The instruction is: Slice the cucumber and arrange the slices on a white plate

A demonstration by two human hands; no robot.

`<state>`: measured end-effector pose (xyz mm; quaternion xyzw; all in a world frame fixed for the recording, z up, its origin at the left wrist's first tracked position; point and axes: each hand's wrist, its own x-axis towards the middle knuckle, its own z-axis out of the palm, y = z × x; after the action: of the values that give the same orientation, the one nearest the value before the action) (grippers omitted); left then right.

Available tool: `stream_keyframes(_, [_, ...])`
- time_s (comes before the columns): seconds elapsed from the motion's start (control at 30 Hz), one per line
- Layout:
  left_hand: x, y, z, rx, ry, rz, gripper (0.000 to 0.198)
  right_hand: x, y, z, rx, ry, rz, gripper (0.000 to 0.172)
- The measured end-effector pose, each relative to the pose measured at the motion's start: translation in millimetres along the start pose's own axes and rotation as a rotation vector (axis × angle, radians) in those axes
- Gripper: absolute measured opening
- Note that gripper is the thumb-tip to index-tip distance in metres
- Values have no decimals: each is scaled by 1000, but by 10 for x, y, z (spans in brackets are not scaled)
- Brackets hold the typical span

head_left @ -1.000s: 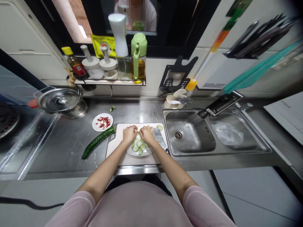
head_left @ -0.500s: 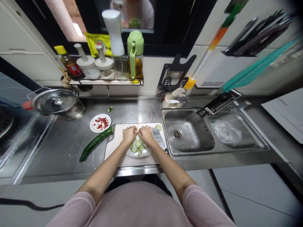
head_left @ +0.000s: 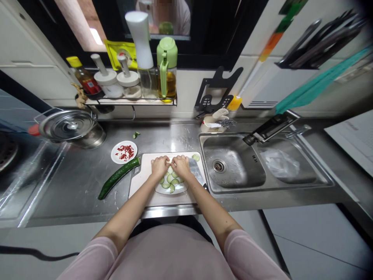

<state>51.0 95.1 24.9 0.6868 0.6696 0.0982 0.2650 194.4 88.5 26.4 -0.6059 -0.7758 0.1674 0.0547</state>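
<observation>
My left hand (head_left: 159, 166) and my right hand (head_left: 180, 166) meet over the far side of an oval plate (head_left: 159, 190). The fingers of both are bent and pinched around a pale cucumber slice, which they mostly hide. Several green-edged cucumber slices (head_left: 174, 181) lie overlapping on the plate below my palms. Under the plate is a white cutting board (head_left: 146, 197). A knife (head_left: 197, 169) rests on the board right of my right hand, partly covered by that arm. One more slice (head_left: 196, 157) sits at the board's far right corner.
Left of the board lies a long piece of cucumber (head_left: 118, 177), near a small white plate (head_left: 114, 157) of chopped red pieces. Small green ends (head_left: 136, 135) lie behind it. A lidded steel pot (head_left: 87, 136) stands far left, and a double sink (head_left: 233, 163) is at right.
My hands stay together over the plate, with hardly any movement of the fingers. The view has shifted very slightly.
</observation>
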Motion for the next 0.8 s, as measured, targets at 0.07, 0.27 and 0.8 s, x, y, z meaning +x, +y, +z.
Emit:
stream_keyframes(0.07, [-6,9,-13,-11,2,-1,15,-3,-2,-9,12,9,12,18])
stream_keyframes(0.27, [-72,-35,-120,-203,122,-80,22,-72,45,-135,142,137,107,19])
stream_keyframes(0.8, [-241,-742,-548,-707,582,-141,26,-635,459,-225,592,578,198,31])
